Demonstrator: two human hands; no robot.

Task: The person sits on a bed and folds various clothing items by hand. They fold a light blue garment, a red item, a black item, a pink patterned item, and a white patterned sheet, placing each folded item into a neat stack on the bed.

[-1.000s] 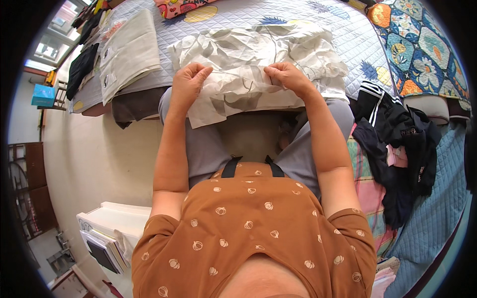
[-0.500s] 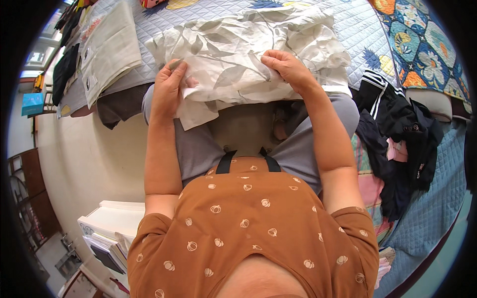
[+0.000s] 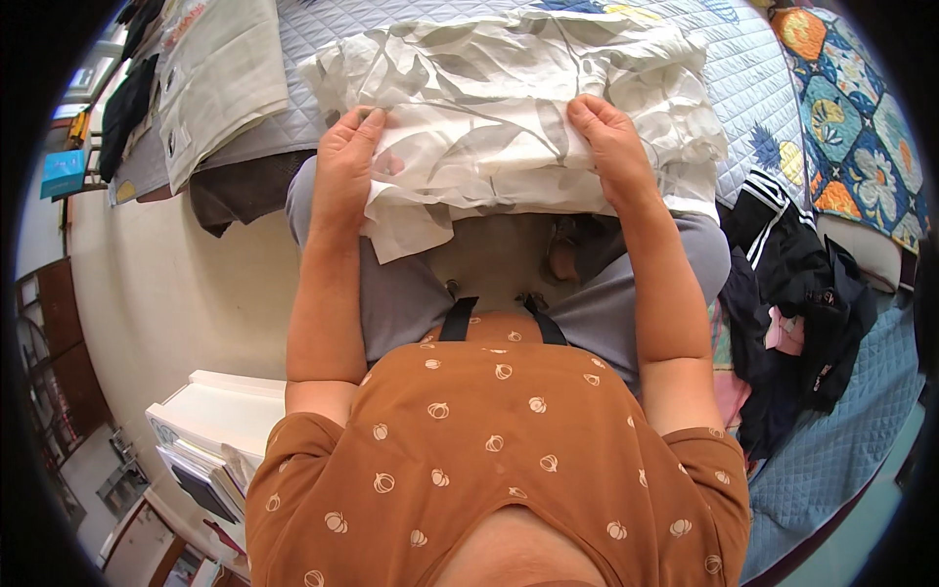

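A thin white fabric (image 3: 509, 73) with grey leaf shapes lies bunched on the quilted bed cover and across my knees. My left hand (image 3: 350, 157) pinches its near left part between thumb and fingers. Further right, my right hand (image 3: 611, 147) pinches the same fabric, and the stretch between the two hands is pulled fairly flat. One loose corner hangs down below my left hand, between my knees. Wrinkles run through the far part and the right end. Whether it is a garment or a sheet I cannot tell.
Folded pale cloth (image 3: 220, 83) lies on the bed at the left. Black clothes with white stripes (image 3: 782, 293) are heaped at my right on a blue quilted cover (image 3: 831, 450). A white box-like unit with books (image 3: 220, 421) stands at the lower left. A patterned quilt (image 3: 851, 117) lies far right.
My right hand has shifted right along the fabric, and the hands are further apart. The cloth between them looks flatter and more stretched. The view has also shifted slightly.
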